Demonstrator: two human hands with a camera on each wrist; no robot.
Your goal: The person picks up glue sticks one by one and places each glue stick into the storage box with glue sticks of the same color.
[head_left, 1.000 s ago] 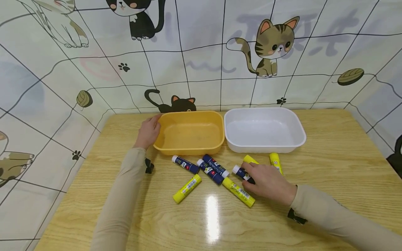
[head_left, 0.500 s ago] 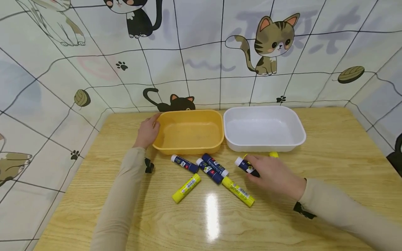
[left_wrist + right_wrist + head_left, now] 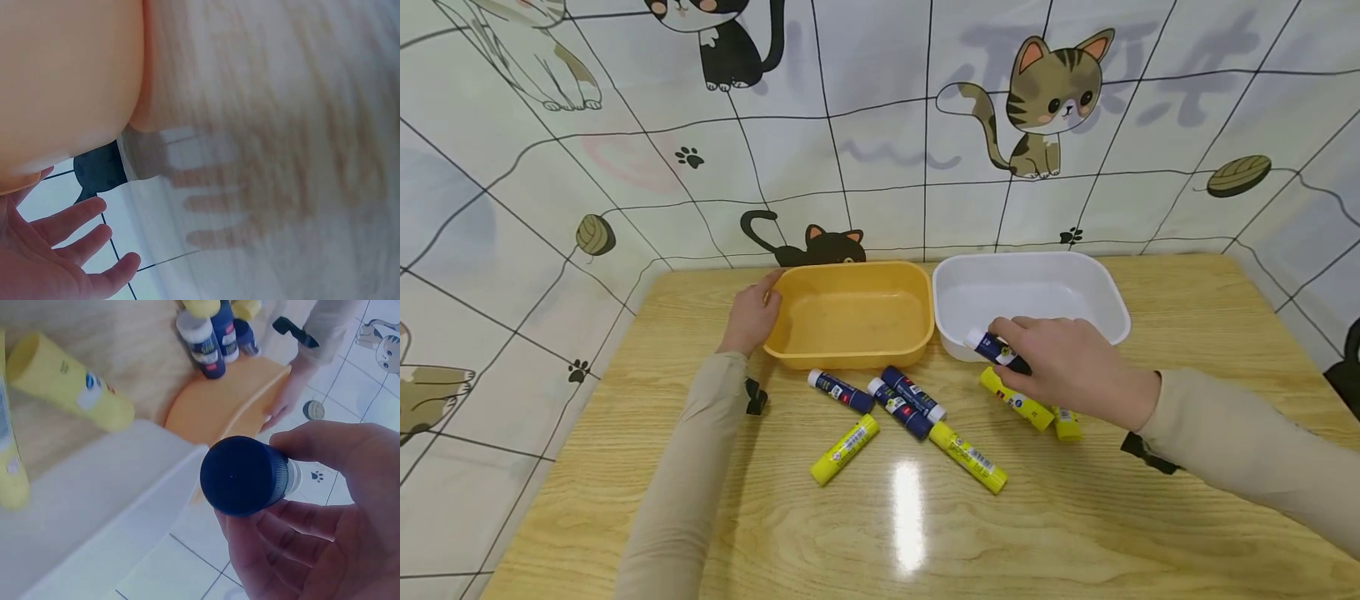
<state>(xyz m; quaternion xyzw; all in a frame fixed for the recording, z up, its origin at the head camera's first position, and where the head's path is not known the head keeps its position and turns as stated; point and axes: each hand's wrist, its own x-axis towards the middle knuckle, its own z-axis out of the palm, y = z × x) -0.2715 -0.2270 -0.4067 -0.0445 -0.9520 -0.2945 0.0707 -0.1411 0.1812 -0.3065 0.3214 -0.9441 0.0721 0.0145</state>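
My right hand pinches a navy glue stick with a white cap between thumb and fingers, above the front rim of the white tray. In the right wrist view the glue stick's dark round end faces the camera. My left hand touches the left end of the orange-yellow tray. The left wrist view shows that hand's fingers extended and spread beside the tray wall. Below the right hand lie a yellow glue stick and another yellow glue stick, partly hidden.
In front of the orange-yellow tray lie several navy glue sticks. Nearer me on the wooden table are a yellow glue stick and another yellow one. A cat-print sheet rises behind the trays.
My right hand has taken up the navy glue stick from the table and carried it up and forward to the white tray. The left hand stays on the orange-yellow tray.
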